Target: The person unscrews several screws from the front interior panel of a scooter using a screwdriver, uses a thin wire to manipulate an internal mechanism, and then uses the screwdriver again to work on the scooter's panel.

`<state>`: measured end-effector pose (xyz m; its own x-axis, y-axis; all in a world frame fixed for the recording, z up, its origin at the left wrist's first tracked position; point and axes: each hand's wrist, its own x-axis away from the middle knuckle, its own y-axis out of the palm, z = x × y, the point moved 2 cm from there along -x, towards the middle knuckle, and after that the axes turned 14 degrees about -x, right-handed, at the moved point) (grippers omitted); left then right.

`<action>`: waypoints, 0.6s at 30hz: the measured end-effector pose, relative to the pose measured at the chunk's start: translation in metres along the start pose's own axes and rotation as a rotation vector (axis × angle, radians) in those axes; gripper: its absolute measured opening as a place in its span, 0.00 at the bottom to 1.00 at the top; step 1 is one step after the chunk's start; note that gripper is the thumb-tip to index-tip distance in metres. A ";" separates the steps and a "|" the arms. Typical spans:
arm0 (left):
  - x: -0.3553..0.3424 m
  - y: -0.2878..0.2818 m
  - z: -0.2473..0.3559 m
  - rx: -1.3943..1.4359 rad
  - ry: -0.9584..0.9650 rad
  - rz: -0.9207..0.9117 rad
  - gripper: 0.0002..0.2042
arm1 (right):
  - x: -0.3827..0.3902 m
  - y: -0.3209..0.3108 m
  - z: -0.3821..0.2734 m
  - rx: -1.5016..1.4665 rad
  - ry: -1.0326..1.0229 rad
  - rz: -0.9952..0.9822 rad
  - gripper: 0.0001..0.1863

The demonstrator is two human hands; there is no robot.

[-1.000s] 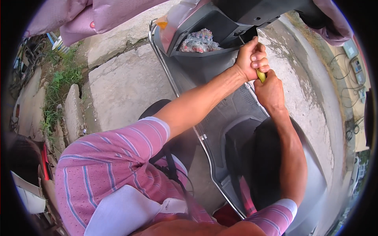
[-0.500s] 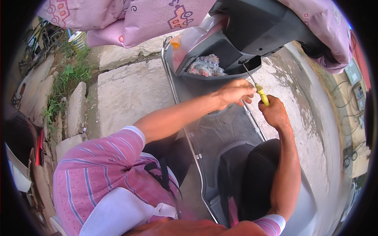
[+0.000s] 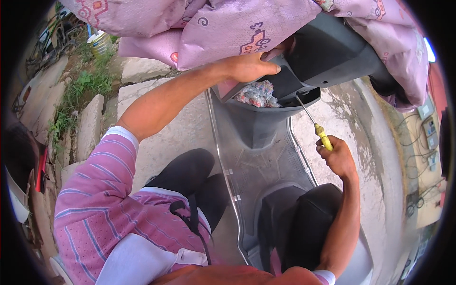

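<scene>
My right hand [image 3: 340, 159] is closed around the yellow handle of a screwdriver [image 3: 323, 137]. Its thin metal shaft slants up and to the left, with the tip at the right end of the open compartment in the scooter's dark inner front panel [image 3: 327, 52]. Up at the panel's left edge, my left hand [image 3: 251, 70] grips with the thumb on the near face; its fingers are mostly hidden. Below that hand, a crumpled bundle in clear plastic [image 3: 259, 94] lies in the compartment's left part.
A pink printed cover [image 3: 213, 31] drapes over the scooter's front. Below lies the grey footboard [image 3: 261, 164] with metal side rails [image 3: 227, 171]. Broken concrete and weeds [image 3: 78, 99] are at left, with a bucket [image 3: 99, 43] farther off. Pavement [image 3: 375, 156] runs along the right.
My left hand has left the screwdriver's side and moved up-left onto the panel's edge. In the picture, my right hand and the screwdriver sit slightly lower and farther right.
</scene>
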<state>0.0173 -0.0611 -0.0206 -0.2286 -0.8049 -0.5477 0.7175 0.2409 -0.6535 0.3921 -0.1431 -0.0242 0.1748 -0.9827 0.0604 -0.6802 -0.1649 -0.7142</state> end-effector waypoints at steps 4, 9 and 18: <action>-0.017 0.012 -0.017 0.293 -0.019 -0.122 0.33 | 0.016 -0.004 -0.022 0.088 -0.015 -0.059 0.13; -0.018 0.011 -0.015 0.293 -0.039 -0.109 0.33 | 0.031 -0.015 -0.025 -0.204 -0.067 -0.074 0.17; -0.010 -0.009 -0.002 0.138 0.021 -0.015 0.30 | 0.017 -0.045 0.005 -0.164 0.065 0.027 0.18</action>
<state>0.0117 -0.0546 -0.0101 -0.2526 -0.7957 -0.5505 0.7975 0.1510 -0.5842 0.4294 -0.1516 0.0051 0.1121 -0.9895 0.0911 -0.7923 -0.1444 -0.5928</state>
